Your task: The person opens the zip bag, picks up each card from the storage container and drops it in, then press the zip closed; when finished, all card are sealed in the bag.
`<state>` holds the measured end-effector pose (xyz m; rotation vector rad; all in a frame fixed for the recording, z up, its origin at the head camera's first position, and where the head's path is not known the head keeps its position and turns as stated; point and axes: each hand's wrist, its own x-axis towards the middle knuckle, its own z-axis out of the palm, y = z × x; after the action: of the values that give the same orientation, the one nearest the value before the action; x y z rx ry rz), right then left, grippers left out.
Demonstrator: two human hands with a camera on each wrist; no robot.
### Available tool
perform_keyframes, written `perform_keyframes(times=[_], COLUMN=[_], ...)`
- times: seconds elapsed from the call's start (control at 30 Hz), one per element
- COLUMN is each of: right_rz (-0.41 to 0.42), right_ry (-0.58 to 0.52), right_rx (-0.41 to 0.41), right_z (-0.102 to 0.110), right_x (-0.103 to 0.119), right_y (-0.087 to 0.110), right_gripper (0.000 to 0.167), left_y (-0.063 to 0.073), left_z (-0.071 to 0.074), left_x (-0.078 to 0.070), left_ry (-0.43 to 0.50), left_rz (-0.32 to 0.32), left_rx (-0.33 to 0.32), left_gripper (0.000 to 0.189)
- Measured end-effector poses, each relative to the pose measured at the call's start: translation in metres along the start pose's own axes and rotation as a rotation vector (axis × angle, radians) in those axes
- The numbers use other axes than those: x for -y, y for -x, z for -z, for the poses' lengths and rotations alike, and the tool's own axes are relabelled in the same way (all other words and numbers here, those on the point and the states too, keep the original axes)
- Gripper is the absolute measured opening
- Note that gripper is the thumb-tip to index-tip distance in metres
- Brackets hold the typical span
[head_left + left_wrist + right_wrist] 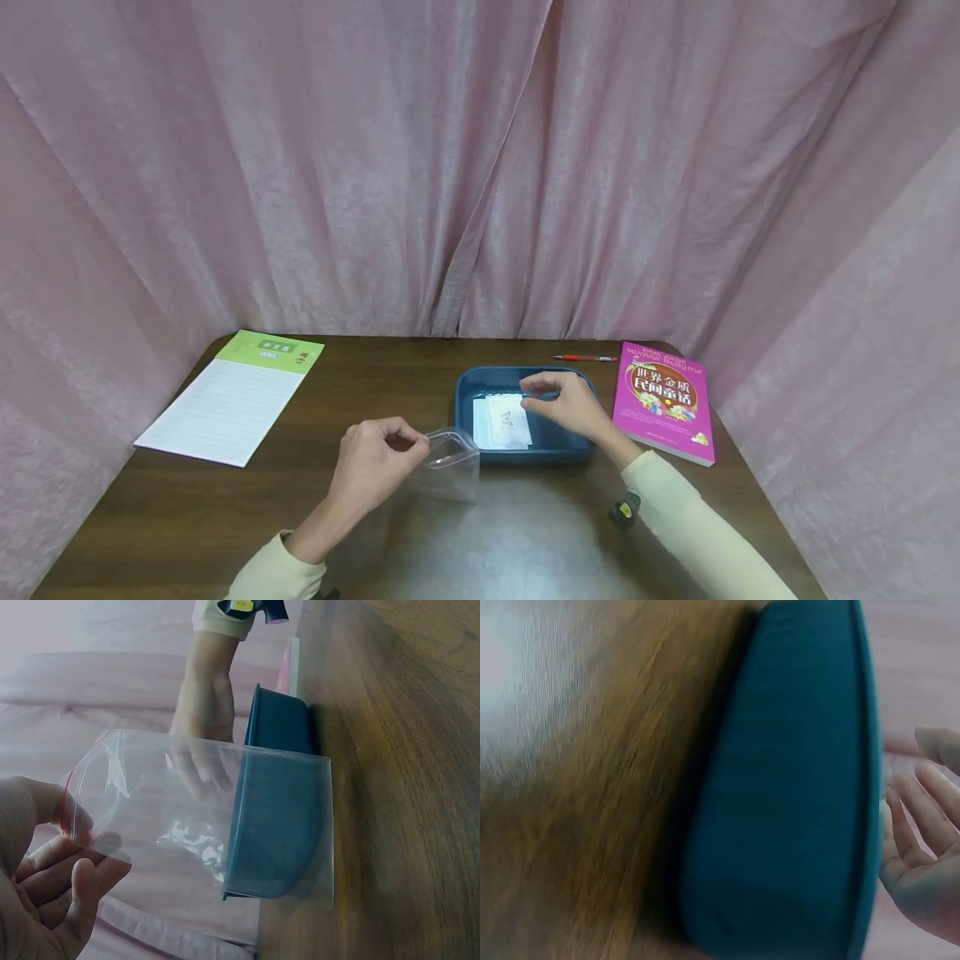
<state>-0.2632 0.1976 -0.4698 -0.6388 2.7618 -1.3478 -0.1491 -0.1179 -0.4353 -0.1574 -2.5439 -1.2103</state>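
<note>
My left hand (375,458) pinches the top edge of a clear zip-lock bag (452,482) between thumb and fingers, and the bag hangs down from it. In the left wrist view the bag (199,802) has a red line along its mouth, and the tray shows through it. My right hand (566,404) is over a dark blue tray (558,450), its fingers loosely bent and apart with nothing between them. Inside the tray, at its left side, lie white papers (508,421), the top one printed with a small butterfly-like figure.
A lined writing pad (225,408) with a green header lies at the left. To the right of the tray is a pink book (663,404), with a red pen (585,358) behind the tray. Pink curtains (375,167) hang along the wooden table's (360,375) back and sides.
</note>
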Motion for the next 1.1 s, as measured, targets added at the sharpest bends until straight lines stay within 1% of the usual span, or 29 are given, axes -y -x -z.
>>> perform_keyframes(times=[0.2,0.47,0.73,1.1], right_rz=[-0.025,-0.086,-0.055,-0.047], right_ry=[0.033,0.061,0.088,0.122], right_rx=[0.061,0.086,0.11,0.134], right_z=[-0.004,-0.012,-0.019,-0.023], right_x=[-0.017,-0.032,-0.041,-0.052], right_y=[-0.014,-0.023,-0.03,-0.035], right_gripper=[0.041,0.038,0.037,0.037], left_y=[-0.001,-0.002,-0.003,-0.001], left_z=[-0.001,-0.001,-0.001,-0.002], left_x=[0.001,0.0,-0.001,-0.001], left_ry=[0.0,0.009,0.014,0.025], left_rz=[-0.004,0.008,0.017,-0.009], left_rx=[-0.003,0.005,0.018,0.024], left_gripper=[0.014,0.012,0.011,0.013])
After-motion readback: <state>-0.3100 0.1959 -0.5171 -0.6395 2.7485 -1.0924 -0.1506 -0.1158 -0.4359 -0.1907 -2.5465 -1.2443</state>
